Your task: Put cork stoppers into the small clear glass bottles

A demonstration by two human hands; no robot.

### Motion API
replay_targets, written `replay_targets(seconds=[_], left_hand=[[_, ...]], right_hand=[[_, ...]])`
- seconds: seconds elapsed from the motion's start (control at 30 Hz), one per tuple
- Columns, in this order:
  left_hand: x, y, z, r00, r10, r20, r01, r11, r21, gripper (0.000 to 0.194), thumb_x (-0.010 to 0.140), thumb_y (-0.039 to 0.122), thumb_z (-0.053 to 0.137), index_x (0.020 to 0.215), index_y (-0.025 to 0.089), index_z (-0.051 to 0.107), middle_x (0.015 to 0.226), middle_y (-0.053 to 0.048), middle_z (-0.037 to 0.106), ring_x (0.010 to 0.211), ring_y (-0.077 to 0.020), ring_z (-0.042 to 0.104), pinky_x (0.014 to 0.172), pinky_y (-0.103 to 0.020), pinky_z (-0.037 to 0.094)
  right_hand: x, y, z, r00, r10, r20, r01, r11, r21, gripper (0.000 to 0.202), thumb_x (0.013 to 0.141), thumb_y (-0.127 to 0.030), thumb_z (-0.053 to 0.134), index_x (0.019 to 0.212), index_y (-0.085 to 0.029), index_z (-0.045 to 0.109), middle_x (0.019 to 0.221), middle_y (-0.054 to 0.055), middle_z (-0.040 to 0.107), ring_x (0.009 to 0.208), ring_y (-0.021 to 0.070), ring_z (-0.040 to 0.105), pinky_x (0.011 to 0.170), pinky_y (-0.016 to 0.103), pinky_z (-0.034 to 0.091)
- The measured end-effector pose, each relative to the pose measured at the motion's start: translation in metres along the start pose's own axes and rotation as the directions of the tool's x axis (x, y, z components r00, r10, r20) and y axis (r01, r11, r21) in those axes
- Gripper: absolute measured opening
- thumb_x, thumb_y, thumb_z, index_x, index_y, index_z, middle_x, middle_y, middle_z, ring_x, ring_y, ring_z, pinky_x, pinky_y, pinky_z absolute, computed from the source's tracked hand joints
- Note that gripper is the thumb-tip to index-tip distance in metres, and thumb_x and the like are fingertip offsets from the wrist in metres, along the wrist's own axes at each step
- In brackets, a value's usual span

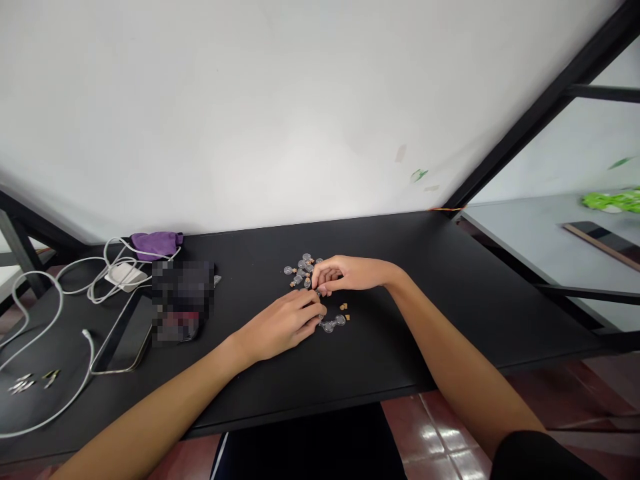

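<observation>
Close together over the middle of the black table, my two hands meet at the fingertips. My left hand [287,321] has its fingers bent and pressed together near a small, shiny thing too small to name. From the right, my right hand [350,273] pinches at the same spot with curled fingers. Behind them lies a cluster of small clear round bottles [301,265], some with cork stoppers. Nearer the front edge, beside my left fingertips, are more clear bottles [329,327]. Small loose corks [347,317] rest just right of these.
On the left of the table [380,373] are a phone [125,333], a white cable [63,303], a white charger [125,275], a purple cloth [155,245], a blurred dark item [183,300] and small slips [23,384]. A grey table [530,223] stands at right.
</observation>
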State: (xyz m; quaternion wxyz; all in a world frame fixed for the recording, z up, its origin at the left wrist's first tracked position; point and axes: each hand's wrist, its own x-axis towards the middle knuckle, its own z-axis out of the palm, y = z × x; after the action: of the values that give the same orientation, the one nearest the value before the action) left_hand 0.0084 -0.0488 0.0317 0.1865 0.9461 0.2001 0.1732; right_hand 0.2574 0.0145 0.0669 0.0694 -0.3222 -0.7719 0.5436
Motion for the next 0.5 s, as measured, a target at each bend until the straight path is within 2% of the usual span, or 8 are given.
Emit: replay_targets(seconds=[0.17,0.5], left_hand=[[0.0011,0.0016,-0.0015,1.000,0.011,0.001,-0.011,1.000,0.028,0.019,0.106,0.016,0.049,0.117,0.021,0.063,0.111,-0.008,0.064,0.109,-0.0225,0.064,0.101,-0.039,0.051],[0.0018,0.0030,-0.0016,0.999,-0.018,0.029,0.016,0.999,0.050,0.018,0.106,0.017,0.048,0.116,0.020,0.064,0.108,-0.007,0.062,0.102,-0.0213,0.062,0.098,-0.038,0.051]], right_hand=[[0.0004,-0.0001,0.0014,1.000,0.001,-0.021,-0.001,1.000,-0.011,0.025,0.096,-0.040,0.066,0.106,-0.018,0.068,0.091,0.006,0.074,0.087,0.0194,0.071,0.082,0.034,0.055],[0.0019,-0.0030,0.0045,0.993,0.028,-0.119,-0.046,0.987,-0.154,0.022,0.095,-0.038,0.064,0.104,-0.018,0.071,0.091,0.006,0.074,0.082,0.0193,0.067,0.075,0.032,0.052]])
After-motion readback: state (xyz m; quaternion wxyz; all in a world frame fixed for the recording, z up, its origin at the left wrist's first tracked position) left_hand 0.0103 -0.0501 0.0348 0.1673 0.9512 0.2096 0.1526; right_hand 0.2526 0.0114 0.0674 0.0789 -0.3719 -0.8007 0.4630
